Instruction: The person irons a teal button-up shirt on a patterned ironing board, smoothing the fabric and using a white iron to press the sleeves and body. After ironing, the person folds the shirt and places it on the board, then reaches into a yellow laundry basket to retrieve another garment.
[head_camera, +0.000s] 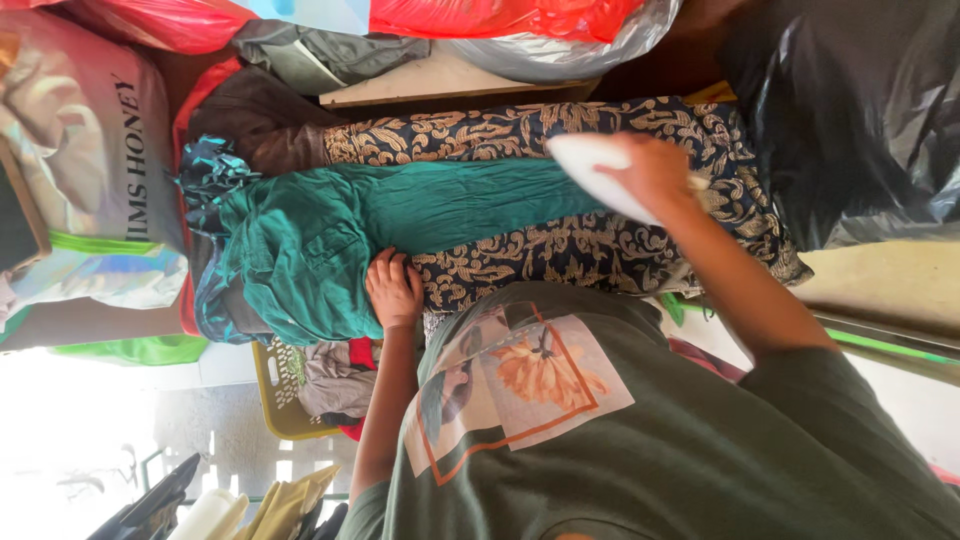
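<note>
Teal garment (400, 215) laid out flat along a navy cloth with a gold scroll pattern (560, 130), the teal fabric matte and soft, smooth down its long part and bunching into heavy folds at one end. Left hand (393, 290) sits on the teal garment's near edge, knuckles up and fingers bent into the cloth; whether they pinch it or only press, I cannot tell. Right hand (655, 170) is at the teal garment's other end, fingers wrapped over a white iron (595, 170), a smooth, rounded shell blurred at its edges, lying where teal meets patterned cloth. Past the bunched end of the teal garment, a ruffled dark blue fabric (205, 165) and a brown cloth (260, 125) crowd in. Beyond the patterned cloth there is a pale wooden board (440, 80), with glossy red plastic bags (480, 15) and a crinkled grey one (560, 55) piled on it. A shiny black plastic bag (850, 110) bulges beside the right hand, full, its contents hidden. On the near side of the teal garment, just beside the left forearm, a yellow plastic basket (275, 400) holds crumpled grey and red clothes.
</note>
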